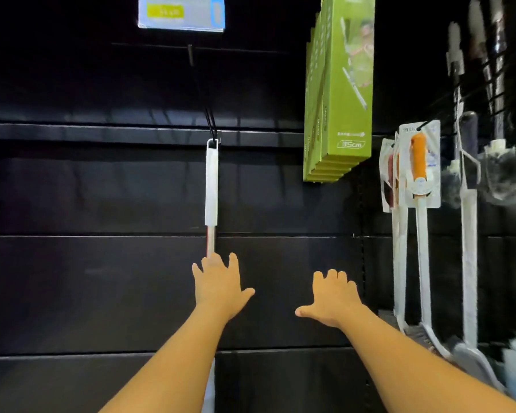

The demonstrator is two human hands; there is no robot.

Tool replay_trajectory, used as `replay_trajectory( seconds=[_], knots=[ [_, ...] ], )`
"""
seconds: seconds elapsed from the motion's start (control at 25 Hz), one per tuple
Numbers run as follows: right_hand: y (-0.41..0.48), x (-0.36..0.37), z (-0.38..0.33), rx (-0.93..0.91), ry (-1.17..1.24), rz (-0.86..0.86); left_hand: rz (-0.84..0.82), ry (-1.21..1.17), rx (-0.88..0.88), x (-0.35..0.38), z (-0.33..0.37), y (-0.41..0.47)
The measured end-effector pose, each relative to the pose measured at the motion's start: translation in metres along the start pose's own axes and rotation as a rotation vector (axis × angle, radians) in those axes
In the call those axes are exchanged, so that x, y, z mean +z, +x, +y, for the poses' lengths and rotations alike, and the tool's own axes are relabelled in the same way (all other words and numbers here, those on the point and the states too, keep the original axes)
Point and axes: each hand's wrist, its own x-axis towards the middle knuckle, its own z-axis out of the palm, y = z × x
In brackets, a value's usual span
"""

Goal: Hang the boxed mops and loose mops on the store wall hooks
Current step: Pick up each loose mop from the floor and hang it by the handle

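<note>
A loose mop with a white handle (211, 186) hangs by its top loop from a black wall hook (212, 126) in the middle of the dark wall. My left hand (219, 286) is spread open just below the handle's metal shaft, fingertips at the shaft, holding nothing. My right hand (334, 298) hovers open to the right, palm down, apart from the mop. Several green boxed mops (340, 93) hang stacked on a hook at the upper right. The mop's lower part is hidden behind my left forearm.
A price tag (181, 11) sits above the mop's hook. At the right hang packaged brushes with an orange handle (419, 162) and long white-handled tools (468, 234). The black slat wall (87, 189) left of the mop carries nothing.
</note>
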Motion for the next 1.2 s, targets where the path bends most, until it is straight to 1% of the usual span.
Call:
replay_trajectory(
  seconds=[0.16,0.28,0.4,0.6,0.84,0.96,1.04,1.2],
  knots=[
    [-0.025,-0.002,0.026,-0.007,0.033,0.034,0.037,-0.07,-0.042,-0.016,0.016,-0.023],
    [-0.049,0.018,0.044,-0.016,0.05,0.02,0.008,-0.076,-0.028,0.001,0.023,-0.054],
    [-0.088,0.062,0.065,-0.003,0.085,-0.073,-0.099,-0.058,-0.032,0.048,0.03,-0.105],
    [-0.175,0.156,0.085,0.052,0.174,-0.261,-0.314,-0.109,-0.052,0.136,0.05,-0.203],
    [-0.285,0.26,0.096,0.127,0.218,-0.52,-0.553,-0.127,0.012,0.226,0.083,-0.332],
    [-0.339,0.301,0.103,0.199,0.211,-0.662,-0.729,-0.119,0.053,0.256,0.091,-0.39],
    [-0.374,0.321,0.104,0.27,0.237,-0.746,-0.823,-0.158,0.08,0.274,0.093,-0.426],
    [-0.451,0.351,0.103,0.472,0.288,-0.833,-0.922,-0.209,0.137,0.305,0.074,-0.497]
  ],
)
